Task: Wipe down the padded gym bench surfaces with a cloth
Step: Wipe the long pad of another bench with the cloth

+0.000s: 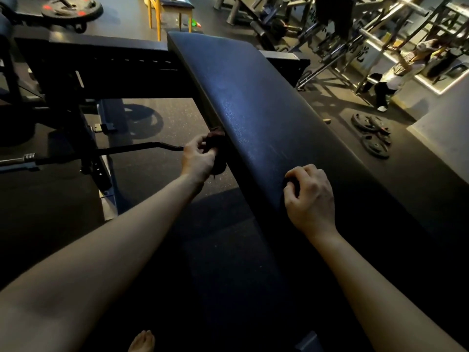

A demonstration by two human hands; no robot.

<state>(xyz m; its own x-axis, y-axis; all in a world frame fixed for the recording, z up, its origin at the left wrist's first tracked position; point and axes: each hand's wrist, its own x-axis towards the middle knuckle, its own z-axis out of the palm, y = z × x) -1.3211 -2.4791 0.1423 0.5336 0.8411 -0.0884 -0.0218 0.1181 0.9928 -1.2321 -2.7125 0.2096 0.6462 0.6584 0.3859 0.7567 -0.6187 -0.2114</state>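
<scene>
A dim gym with a dark speckled rubber floor (pixel 165 115) fills the view, looking down from head height. A long padded bench (pixel 253 97), covered in dark blue-black vinyl with a faint sheen, runs on a slant from 12 o'clock down toward 5 o'clock. Two bare forearms reach in from the bottom corners. The left arm stretches out nearly straight from 8 o'clock, and the left hand (pixel 199 158) sits just left of centre against the bench's left side edge, wrist bent a little, fingers and thumb curled. Its grip is closed around a dark, bunched cloth (pixel 214 138), which is pressed against that side edge of the padding, just below the top surface. The right arm comes up from 5 o'clock; the right hand (pixel 311 196) rests on top of the padding near its left edge, knuckles up, its grip drawn in to a loose fist. A thin black bar (pixel 127 149) lies level at 9 o'clock, ending just behind the left hand. Weight plates (pixel 371 134) lie stacked on the floor at 3 o'clock. A wooden chair (pixel 157 13) stands at 12 o'clock. A bare foot (pixel 142 341) shows at 6 o'clock.
</scene>
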